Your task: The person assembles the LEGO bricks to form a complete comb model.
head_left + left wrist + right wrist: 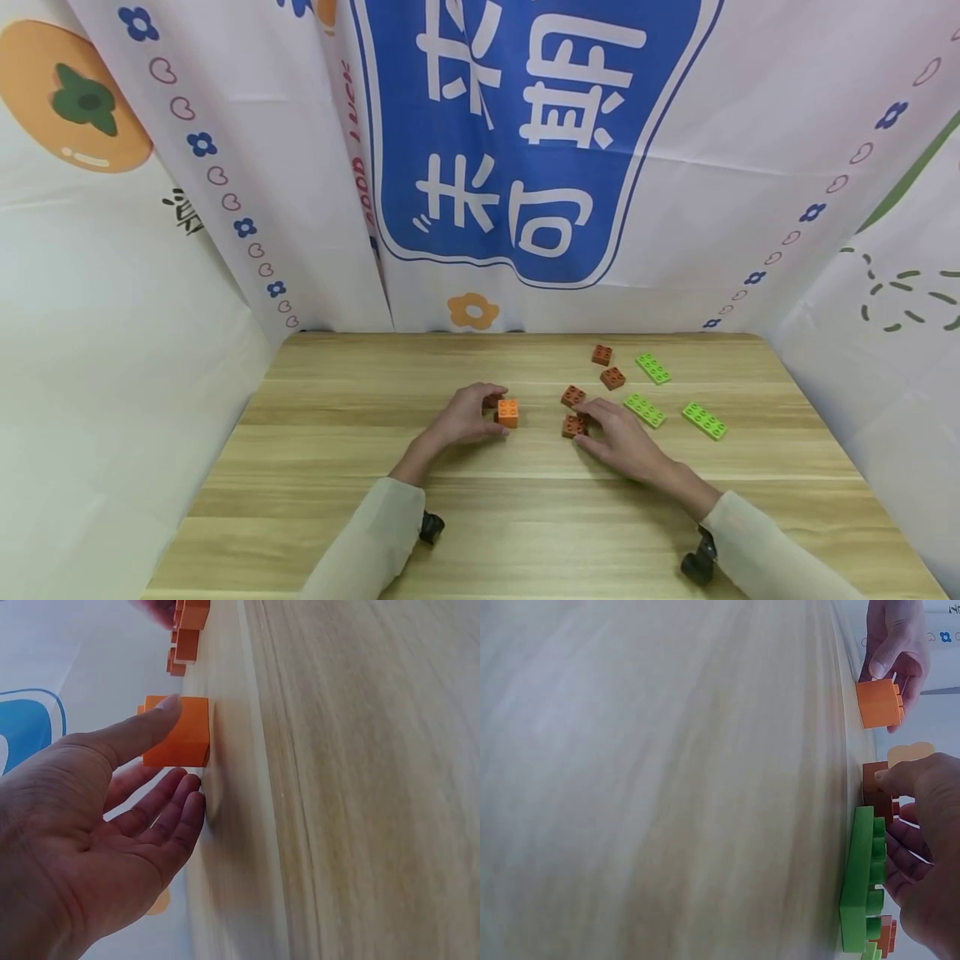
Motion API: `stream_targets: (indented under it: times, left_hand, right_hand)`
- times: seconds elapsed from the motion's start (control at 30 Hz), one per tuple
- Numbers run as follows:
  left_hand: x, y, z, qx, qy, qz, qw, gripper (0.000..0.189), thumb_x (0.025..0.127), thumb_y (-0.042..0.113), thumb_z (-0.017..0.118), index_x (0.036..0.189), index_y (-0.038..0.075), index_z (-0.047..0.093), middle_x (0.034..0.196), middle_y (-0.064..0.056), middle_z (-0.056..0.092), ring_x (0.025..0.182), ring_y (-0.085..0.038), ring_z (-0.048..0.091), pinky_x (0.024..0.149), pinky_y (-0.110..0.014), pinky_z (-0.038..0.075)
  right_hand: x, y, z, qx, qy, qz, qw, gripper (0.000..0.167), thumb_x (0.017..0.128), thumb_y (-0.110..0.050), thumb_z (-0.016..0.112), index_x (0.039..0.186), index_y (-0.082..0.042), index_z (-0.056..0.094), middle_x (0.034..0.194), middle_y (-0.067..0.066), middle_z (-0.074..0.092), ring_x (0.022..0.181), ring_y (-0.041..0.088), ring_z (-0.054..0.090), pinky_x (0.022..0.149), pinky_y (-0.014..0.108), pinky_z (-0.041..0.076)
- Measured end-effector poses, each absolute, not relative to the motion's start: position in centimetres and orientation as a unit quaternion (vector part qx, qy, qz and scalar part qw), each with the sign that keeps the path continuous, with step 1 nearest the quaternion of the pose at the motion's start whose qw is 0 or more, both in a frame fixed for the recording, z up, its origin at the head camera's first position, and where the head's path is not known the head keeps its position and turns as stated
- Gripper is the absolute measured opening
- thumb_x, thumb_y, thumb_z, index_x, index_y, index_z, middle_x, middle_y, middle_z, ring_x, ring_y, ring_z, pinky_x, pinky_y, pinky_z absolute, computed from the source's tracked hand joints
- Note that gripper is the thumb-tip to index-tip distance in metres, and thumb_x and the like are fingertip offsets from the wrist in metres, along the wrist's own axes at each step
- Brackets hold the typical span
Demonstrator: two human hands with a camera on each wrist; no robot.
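Head view put the orange block (507, 414) just right of and below the frame's middle, with my left grip (472, 414) curled loosely about it, thumb at the near side and fingers at the far side. Farther right, my right grip (617, 433) was narrowed on the nearer brown block (573, 427), thumb and forefinger at opposite sides; how firmly either pressed, I could not tell.

Both blocks looked like light, stiff plastic, smooth and perhaps a touch slippery, hardly fragile. I judged the flat side walls the best place to hold, below the studs; the orange block, being taller, offered more wall for my thumb.

Close beyond my right forefinger stood the second brown block (573, 395), crowding that side and leaving the finger little room. Another brown block (612, 379) and the farthest brown block (602, 355) lay up and to the right, near the far green brick (653, 368). The middle green brick (644, 411) sat just beside my right knuckles, the outer green brick (704, 421) farthest right on the bench (337, 417).
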State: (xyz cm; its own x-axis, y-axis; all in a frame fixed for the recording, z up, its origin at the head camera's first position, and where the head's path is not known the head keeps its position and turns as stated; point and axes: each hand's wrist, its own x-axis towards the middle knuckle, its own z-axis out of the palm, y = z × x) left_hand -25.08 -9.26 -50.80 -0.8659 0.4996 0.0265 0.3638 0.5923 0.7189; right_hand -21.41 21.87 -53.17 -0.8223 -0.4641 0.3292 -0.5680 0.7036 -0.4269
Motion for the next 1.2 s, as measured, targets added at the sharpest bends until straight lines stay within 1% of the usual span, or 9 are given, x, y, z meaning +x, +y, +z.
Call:
stream_targets:
  times: [0.13,0.33,0.6,0.87,1.2]
  left_hand:
    - [-25.0,-9.2,-50.8,0.235,0.888,0.384,0.095,0.060,0.087,0.006,0.088,0.140,-0.005,0.062,0.132,-0.018,0.068,0.117,-0.031,0.068,0.102,-0.044,0.057]
    - [-25.1,-9.1,-50.9,0.227,0.884,0.397,0.093,0.051,0.087,0.002,0.087,0.134,-0.002,0.066,0.126,-0.016,0.071,0.111,-0.028,0.069,0.098,-0.043,0.058]
    - [-25.2,-9.1,-51.0,0.225,0.885,0.398,0.089,0.037,0.087,0.002,0.087,0.121,0.001,0.071,0.112,-0.009,0.074,0.103,-0.023,0.071,0.093,-0.041,0.060]
    - [-25.1,-8.9,-50.9,0.229,0.886,0.394,0.085,0.034,0.087,0.003,0.087,0.117,0.001,0.072,0.109,-0.008,0.075,0.100,-0.023,0.071,0.091,-0.041,0.060]
    - [-25.2,-8.9,-51.1,0.224,0.890,0.389,0.082,0.033,0.087,0.004,0.088,0.116,0.002,0.072,0.106,-0.006,0.075,0.097,-0.019,0.070,0.087,-0.034,0.059]
  right_hand:
    - [-21.5,21.8,-53.3,0.281,-0.916,0.270,0.099,0.043,0.090,-0.015,0.087,0.127,0.000,0.071,0.119,0.009,0.074,0.108,0.024,0.071,0.093,0.046,0.060]
    - [-21.7,21.6,-53.3,0.280,-0.913,0.281,0.097,0.038,0.090,-0.014,0.087,0.123,-0.002,0.074,0.114,0.005,0.074,0.106,0.021,0.072,0.092,0.045,0.060]
    - [-21.8,21.4,-53.3,0.280,-0.913,0.281,0.098,0.038,0.089,-0.014,0.087,0.123,-0.003,0.074,0.114,0.004,0.075,0.106,0.021,0.072,0.093,0.045,0.060]
    - [-21.5,21.3,-53.1,0.280,-0.911,0.284,0.106,0.039,0.089,-0.014,0.087,0.124,-0.003,0.074,0.114,0.004,0.074,0.105,0.020,0.071,0.091,0.043,0.060]
    - [-21.5,20.5,-52.1,0.308,-0.897,0.293,0.125,0.038,0.090,-0.014,0.086,0.124,-0.003,0.075,0.115,0.006,0.075,0.099,0.019,0.072,0.083,0.039,0.062]
